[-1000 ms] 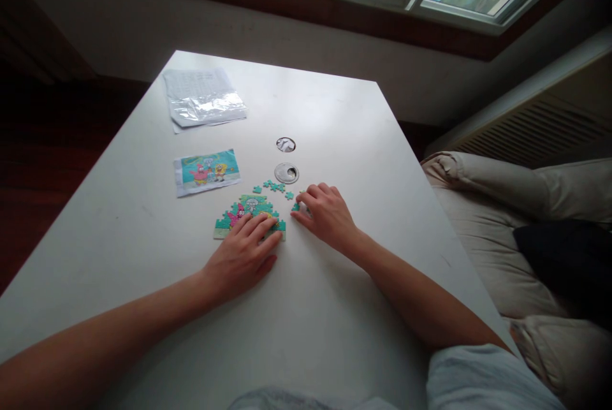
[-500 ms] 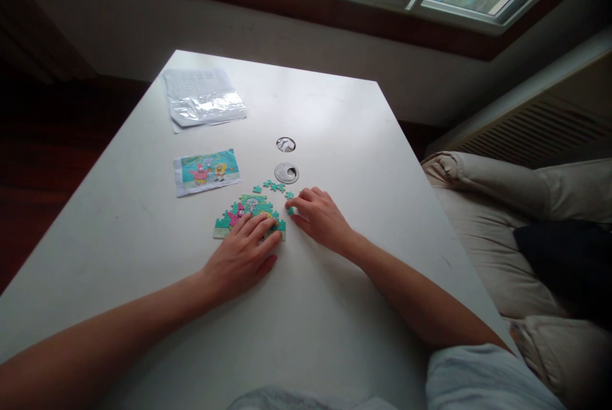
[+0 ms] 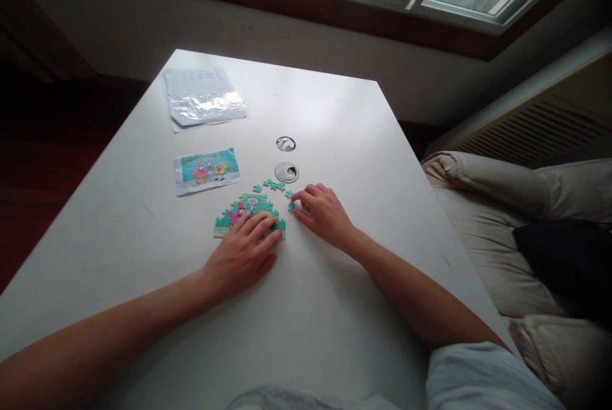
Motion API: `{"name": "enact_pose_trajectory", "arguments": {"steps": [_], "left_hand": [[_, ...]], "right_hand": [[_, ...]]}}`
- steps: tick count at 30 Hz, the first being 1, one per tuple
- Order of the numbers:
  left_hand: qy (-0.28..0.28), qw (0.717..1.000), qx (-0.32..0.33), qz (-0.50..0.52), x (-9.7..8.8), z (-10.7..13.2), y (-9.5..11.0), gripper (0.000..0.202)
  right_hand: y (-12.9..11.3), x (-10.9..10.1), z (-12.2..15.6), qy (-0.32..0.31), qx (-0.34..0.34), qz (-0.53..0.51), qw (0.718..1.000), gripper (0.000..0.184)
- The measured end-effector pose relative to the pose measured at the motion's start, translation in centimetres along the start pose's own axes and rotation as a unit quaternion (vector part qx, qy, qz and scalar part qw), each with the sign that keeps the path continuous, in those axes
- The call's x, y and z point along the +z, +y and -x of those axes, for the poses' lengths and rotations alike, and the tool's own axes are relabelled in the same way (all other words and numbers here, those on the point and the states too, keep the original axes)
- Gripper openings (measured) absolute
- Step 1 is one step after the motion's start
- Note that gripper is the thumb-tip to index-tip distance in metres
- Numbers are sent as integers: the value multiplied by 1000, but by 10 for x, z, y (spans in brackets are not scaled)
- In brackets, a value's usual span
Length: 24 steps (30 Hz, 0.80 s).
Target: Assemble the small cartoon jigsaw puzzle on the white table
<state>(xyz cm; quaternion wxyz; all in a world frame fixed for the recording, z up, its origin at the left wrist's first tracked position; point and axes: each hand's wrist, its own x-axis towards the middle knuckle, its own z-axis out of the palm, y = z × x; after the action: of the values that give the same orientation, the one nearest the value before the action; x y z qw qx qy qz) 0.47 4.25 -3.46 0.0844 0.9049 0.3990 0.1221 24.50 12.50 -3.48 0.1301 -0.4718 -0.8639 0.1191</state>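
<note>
A partly joined jigsaw puzzle (image 3: 236, 209) with cartoon figures on a green background lies on the white table (image 3: 329, 117). My left hand (image 3: 246, 244) rests flat over its lower right part, fingers stretched out, hiding some of the picture. Just right of the puzzle, my right hand (image 3: 322, 211) has thumb and forefinger curled round a small green puzzle piece (image 3: 291, 207) at their tips. Another loose piece (image 3: 289, 194) lies by the forefinger. Several more green pieces (image 3: 273, 185) are scattered above the puzzle.
A printed picture sheet (image 3: 208, 171) with the same figures lies left of the pieces. Papers in a clear plastic sleeve (image 3: 205, 101) are at the back left. Two round cable holes (image 3: 286, 172) (image 3: 285, 143) are set in the tabletop. A beige sofa (image 3: 468, 225) stands right.
My right hand has shifted slightly right, away from the puzzle's edge, and the small green piece at its fingertips has moved a little with it. My left hand stays in place.
</note>
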Motion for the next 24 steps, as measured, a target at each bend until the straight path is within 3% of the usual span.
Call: {"name": "enact_pose_trajectory", "arguments": {"steps": [5,8,15,24], "left_hand": [[-1,1000,1,-1,0,0,0,33],[0,1000,1,-2,-1,0,0,33],[3,1000,-2,2,1,1,-1,35],[1,1000,-5,4,1,1,-1,34]], "right_hand": [[17,-14,-5,49,37,-16,998,17],[29,-28,-5,45,61,-18,997,15],[46,-47,0,-79,87,-8,993,14],[51,-60,5,-199,47,1,979,7]]}}
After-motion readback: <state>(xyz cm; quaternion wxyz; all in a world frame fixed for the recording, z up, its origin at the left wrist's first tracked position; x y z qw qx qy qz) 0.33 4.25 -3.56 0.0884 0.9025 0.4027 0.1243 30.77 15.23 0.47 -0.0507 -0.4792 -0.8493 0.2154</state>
